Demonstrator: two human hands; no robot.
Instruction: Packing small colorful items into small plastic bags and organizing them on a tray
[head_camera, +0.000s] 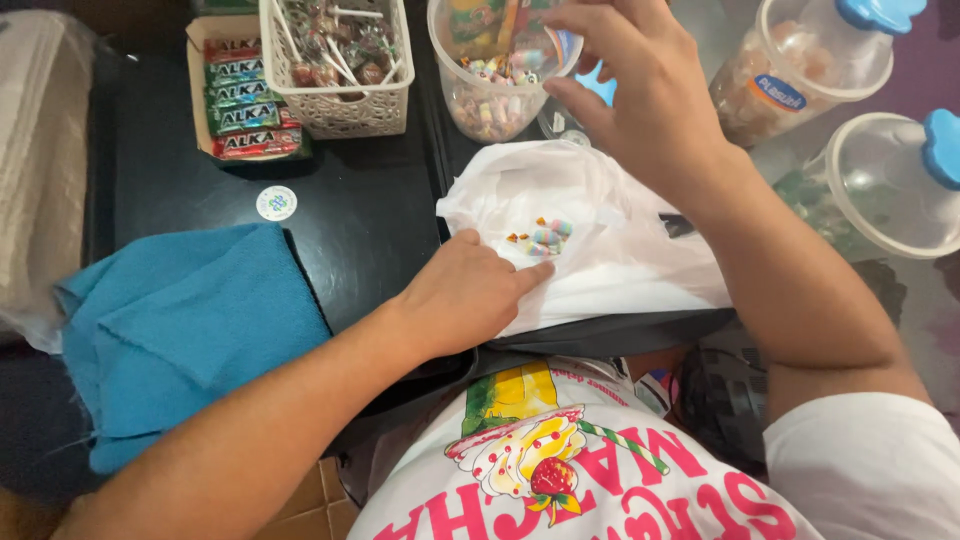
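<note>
A white plastic bag (610, 235) lies spread on the dark counter in front of me, with a few small pastel wrapped candies (545, 236) on it. My left hand (470, 290) rests on the bag's near left edge, its fingertips beside the candies. My right hand (635, 90) hovers above the bag, fingers apart at the rim of a clear plastic jar (495, 65) that holds more of the same candies. Nothing shows in either hand.
A white basket of lollipops (335, 60) and a box of candy packs (245, 95) stand at the back. Two clear jars with blue lids (800, 65) (880, 185) lie at the right. A blue cloth (185, 330) lies at the left.
</note>
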